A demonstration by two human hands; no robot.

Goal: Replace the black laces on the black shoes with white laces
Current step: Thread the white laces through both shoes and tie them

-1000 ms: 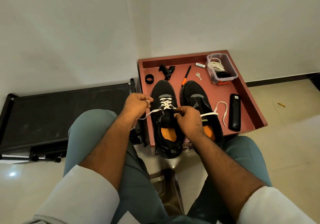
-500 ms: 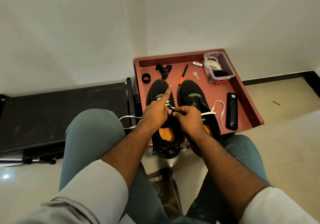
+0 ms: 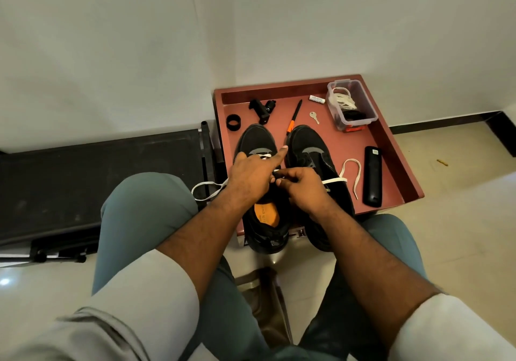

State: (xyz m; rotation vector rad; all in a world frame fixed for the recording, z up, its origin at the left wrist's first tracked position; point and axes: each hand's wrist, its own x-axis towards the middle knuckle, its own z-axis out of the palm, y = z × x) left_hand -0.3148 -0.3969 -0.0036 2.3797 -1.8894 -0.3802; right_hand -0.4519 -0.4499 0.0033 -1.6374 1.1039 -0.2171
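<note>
white lace (image 3: 352, 173): threaded in the left shoe; one end runs out past the right hand's fingers and loops on the tray floor, the other end loops out behind the left wrist, off the tray edge, over the knee.
left shoe (image 3: 258, 148): black, toe pointing away from the person, just beyond the left fingers; orange insole shows below the wrist. A bit of white lacing visible at the left fingertips.
right shoe (image 3: 307, 148): black, touching or just beside the left shoe, mostly under the right hand.
left hand (image 3: 251, 176): over the left shoe's tongue area; index finger sticks out straight toward the toes, other fingers curled down at the lace. Looks like a pinch on the lace, the contact itself is hidden.
right hand (image 3: 303, 186): fingers curled tight, pinching the white lace at the eyelets, fingertips meeting the left hand's.
tray (image 3: 391, 148): red-brown, raised rim, carries both shoes; shoe heels overhang its near edge.
clear tub (image 3: 363, 101): far right of the fingers, holds more white lace and something dark.
black remote-like bar (image 3: 372, 176): right of the lace loop, apart from it.
key (image 3: 314, 117): beyond the right shoe's toe.
orange-and-black tool (image 3: 293, 117): between the two toes, pointing away.
black ring (image 3: 233, 122): beyond the left fingers, left of the toe.
black clamp part (image 3: 261, 110): beside the ring.
small white tube (image 3: 317, 99): near the far rim.
</note>
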